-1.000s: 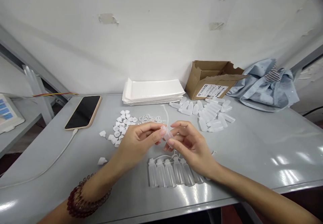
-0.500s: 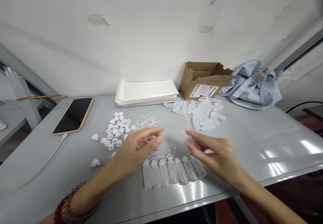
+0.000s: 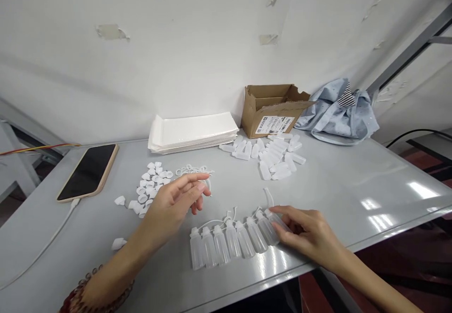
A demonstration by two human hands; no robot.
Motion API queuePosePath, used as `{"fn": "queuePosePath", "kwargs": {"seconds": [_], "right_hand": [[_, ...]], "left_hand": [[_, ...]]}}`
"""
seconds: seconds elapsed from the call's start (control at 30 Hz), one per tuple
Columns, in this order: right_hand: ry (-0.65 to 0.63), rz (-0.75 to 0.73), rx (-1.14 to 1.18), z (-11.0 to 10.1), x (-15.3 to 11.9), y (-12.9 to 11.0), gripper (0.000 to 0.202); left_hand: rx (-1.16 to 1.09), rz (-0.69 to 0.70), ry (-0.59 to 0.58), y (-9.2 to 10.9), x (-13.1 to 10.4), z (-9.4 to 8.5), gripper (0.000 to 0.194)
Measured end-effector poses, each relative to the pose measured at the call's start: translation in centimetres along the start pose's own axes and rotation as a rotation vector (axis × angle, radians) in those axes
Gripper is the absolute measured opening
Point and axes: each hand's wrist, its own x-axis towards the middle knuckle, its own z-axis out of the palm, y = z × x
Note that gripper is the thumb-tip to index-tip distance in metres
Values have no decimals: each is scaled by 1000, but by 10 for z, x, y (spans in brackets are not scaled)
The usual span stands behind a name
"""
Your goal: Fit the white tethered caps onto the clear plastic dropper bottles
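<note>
Several clear bottles (image 3: 221, 248) with white stoppers and thin cords lie side by side near the table's front edge. At the right end of this row, my right hand (image 3: 307, 233) grips another bottle (image 3: 277, 219) between thumb and fingers, its cord sticking up. My left hand (image 3: 185, 197) is raised over the table, left of the row's middle, its thumb near the index finger. A white cord (image 3: 209, 186) shows beside those fingertips. White caps (image 3: 151, 181) lie left of that hand, and looped white cords (image 3: 190, 169) are behind it.
Loose clear bottles (image 3: 277, 155) are heaped before an open cardboard box (image 3: 271, 110). A stack of white sheets (image 3: 194, 132) stands by the wall, with blue cloth (image 3: 341, 110) at the right. A phone (image 3: 88, 172) with a cable (image 3: 45, 244) lies left.
My right hand has lowered its bottle to the right end of the row. My left hand has moved slightly left, towards the looped cords. The camera view has shifted a little.
</note>
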Motion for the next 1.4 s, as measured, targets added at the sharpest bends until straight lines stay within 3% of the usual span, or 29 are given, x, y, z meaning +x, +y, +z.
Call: {"fn": "queuePosePath", "kwargs": {"seconds": [0.27,0.53,0.9,1.0,1.1,1.2,1.3,1.4], "right_hand": [[-21,-145,-120,3,-5,4,19],[93,-386,-388,9,-9,11,28],[59,-300,-269,4,-11,10,36],[150,-229,-285,-10,0,13,28],[222,-97,-388,-30,22,25,17],[13,-83,-398,-46,47,43,19],[-121,-68,-388,-50,65,53,22],[-181,26,-408,-43,78,48,23]], "left_hand": [[-5,-1,-8,-3,3,-4,33],[-31,-3,-15,-5,5,-5,31],[28,3,77,-4,8,-9,30],[243,73,140,-8,13,-15,29],[601,285,145,-14,23,-21,25],[864,447,42,-17,35,-20,29],[993,405,7,-15,42,-16,31],[1019,335,48,-12,43,-12,27]]}}
